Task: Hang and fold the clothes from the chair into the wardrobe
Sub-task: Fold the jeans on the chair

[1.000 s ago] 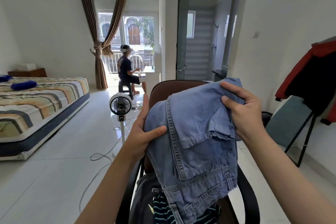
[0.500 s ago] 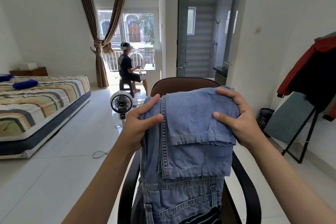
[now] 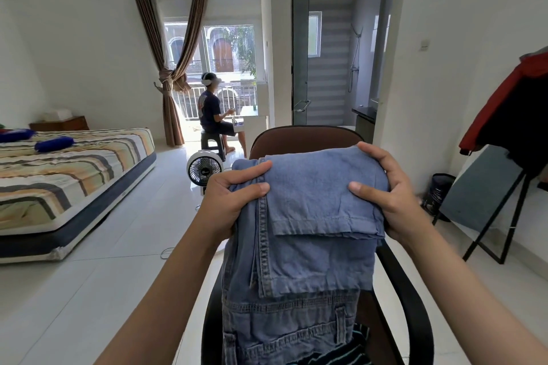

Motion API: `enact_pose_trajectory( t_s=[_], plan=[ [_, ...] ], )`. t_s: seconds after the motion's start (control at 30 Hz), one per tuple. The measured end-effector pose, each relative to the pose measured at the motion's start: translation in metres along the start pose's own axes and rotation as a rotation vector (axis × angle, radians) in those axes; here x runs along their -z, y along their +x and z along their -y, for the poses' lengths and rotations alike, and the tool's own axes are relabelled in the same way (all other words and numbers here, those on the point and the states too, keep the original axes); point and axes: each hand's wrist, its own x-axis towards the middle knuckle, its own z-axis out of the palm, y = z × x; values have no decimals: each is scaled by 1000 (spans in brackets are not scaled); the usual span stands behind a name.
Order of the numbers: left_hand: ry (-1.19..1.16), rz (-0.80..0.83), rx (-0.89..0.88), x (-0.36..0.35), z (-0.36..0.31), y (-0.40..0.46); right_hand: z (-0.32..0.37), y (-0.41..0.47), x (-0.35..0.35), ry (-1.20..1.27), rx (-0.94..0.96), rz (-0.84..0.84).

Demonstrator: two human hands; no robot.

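Note:
A pair of light blue jeans (image 3: 305, 246) hangs folded in front of me, above a brown chair (image 3: 308, 139) with black armrests. My left hand (image 3: 234, 198) grips the jeans' upper left edge, thumb on the front. My right hand (image 3: 388, 190) grips the upper right edge, fingers over the top fold. The waistband hangs at the bottom. A dark striped garment (image 3: 341, 355) lies on the chair seat, mostly hidden by the jeans. The wardrobe is not in view.
A bed (image 3: 68, 175) with a striped cover stands at the left. A small white fan (image 3: 204, 169) and its cable are on the floor beyond the chair. A person sits on a stool (image 3: 212, 142) by the window. A red and black jacket (image 3: 513, 109) hangs on a black stand at the right.
Both hands have levelled the jeans' top fold and drawn it straighter, the right hand dropping from its higher position. The jeans now hang flatter, covering more of the chair seat.

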Motion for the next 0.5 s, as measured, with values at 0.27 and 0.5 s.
enact_pose_trajectory(
  t_s=[0.27, 0.5],
  plan=[
    [-100, -160, -22, -3, 0, 2, -25, -36, -21, 247, -75, 42],
    [-36, -155, -8, 12, 5, 4, -14, -24, -31, 76, 46, -107]
  ],
)
